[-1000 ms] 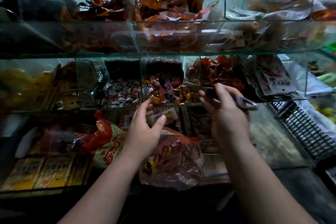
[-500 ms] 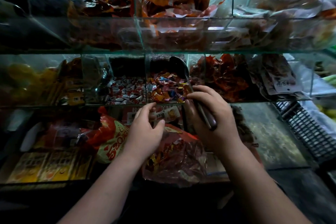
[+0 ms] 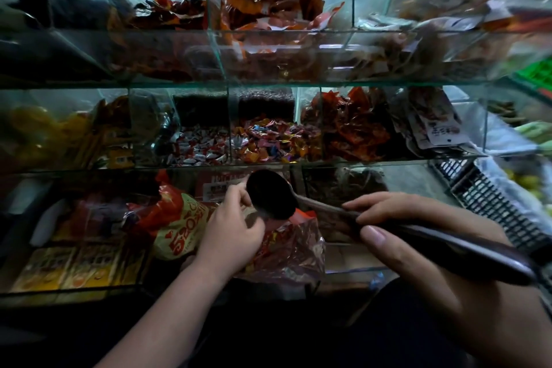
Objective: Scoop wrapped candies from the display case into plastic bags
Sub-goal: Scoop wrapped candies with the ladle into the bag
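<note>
We grip the long handle of a dark scoop in our right hand, thumb pressed along the top and fingers curled around it. The scoop's round bowl hangs over the mouth of the plastic bag, just beside the fingers of our left hand. That hand is curled around the bag's upper edge and pinches it, holding the bag in front of the lowest shelf of the glass display case. The bowl is too dark for us to tell whether it carries anything. Bright wrappers show through the clear bag. The wrapped candies lie heaped in the middle compartment of the middle shelf, above the scoop and apart from it, with red-and-white sweets in the compartment to their left and red packets to their right. A yellow and red pouch lies on the bottom shelf just beside our left hand, and a black crate stands off to the right.
</note>
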